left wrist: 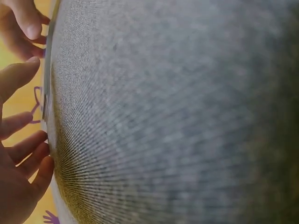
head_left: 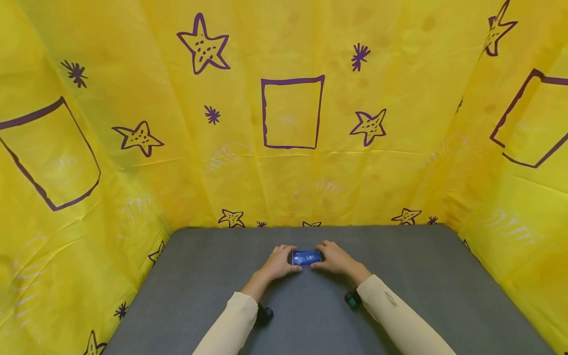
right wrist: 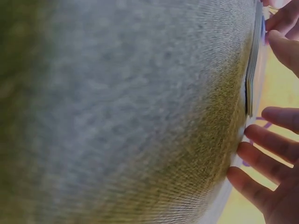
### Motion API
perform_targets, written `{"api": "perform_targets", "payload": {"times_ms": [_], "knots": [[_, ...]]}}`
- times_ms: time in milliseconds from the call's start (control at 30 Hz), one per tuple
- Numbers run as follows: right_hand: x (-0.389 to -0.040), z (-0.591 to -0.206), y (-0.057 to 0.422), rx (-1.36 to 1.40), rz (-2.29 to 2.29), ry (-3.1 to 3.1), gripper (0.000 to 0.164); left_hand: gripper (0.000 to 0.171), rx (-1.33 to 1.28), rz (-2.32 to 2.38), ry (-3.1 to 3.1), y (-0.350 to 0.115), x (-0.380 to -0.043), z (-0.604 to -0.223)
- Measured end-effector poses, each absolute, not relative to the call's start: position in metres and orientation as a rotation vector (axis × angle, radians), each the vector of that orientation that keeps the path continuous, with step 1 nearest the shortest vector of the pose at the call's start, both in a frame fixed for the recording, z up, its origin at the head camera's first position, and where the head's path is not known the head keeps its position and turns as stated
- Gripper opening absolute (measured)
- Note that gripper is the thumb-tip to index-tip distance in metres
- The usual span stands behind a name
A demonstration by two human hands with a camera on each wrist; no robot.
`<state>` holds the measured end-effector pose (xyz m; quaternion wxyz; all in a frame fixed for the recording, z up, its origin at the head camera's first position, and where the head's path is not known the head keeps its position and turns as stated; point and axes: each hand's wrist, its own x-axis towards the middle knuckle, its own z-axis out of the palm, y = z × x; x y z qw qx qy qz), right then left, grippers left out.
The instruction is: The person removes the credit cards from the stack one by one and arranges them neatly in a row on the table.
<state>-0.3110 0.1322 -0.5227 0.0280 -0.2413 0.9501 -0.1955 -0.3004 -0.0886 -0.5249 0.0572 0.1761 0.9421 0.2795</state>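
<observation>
A small blue card [head_left: 306,258] printed "VIP" lies face up on the grey table between two hands. Seen edge-on in the right wrist view, it is a thin layered stack of cards [right wrist: 252,70]. On the stack's left side the left hand [head_left: 278,261] has its thumb by the near corner and fingers by the far one. The right hand [head_left: 337,258] mirrors it on the right side. In the wrist views thumbs and index fingers stand spread apart beside the stack edge [left wrist: 47,84], slightly raised, while the other fingertips [right wrist: 236,172] reach down at the tabletop.
The grey table [head_left: 213,296] is enclosed behind and on both sides by a yellow curtain [head_left: 284,192] with purple stars and squares. Dark wrist devices [head_left: 265,313] sit under both cream sleeves [head_left: 228,320].
</observation>
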Motion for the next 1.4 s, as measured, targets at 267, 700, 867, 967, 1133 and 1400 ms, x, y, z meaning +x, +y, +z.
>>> {"api": "perform_targets", "payload": {"times_ms": [267,700,867,967,1133,1400], "knots": [[-0.316,-0.518,0.125,-0.716,-0.546,2.922,0.06,0.065,0.547,0.738,2.912,-0.08,-0.306,-0.527],[-0.32,-0.512,0.122,-0.738,-0.542,2.891,0.05,0.057,0.548,0.68,2.903,-0.077,-0.311,-0.523],[-0.32,-0.512,0.12,-0.72,-0.55,2.895,0.05,0.056,0.522,0.715,2.893,-0.078,-0.312,-0.524],[-0.318,-0.511,0.12,-0.705,-0.562,2.892,0.049,0.056,0.52,0.715,2.887,-0.078,-0.313,-0.523],[-0.317,-0.511,0.121,-0.677,-0.591,2.873,0.05,0.054,0.534,0.712,2.88,-0.078,-0.313,-0.522],[-0.317,-0.512,0.123,-0.695,-0.559,2.899,0.049,0.055,0.529,0.724,2.865,-0.077,-0.311,-0.52]]}}
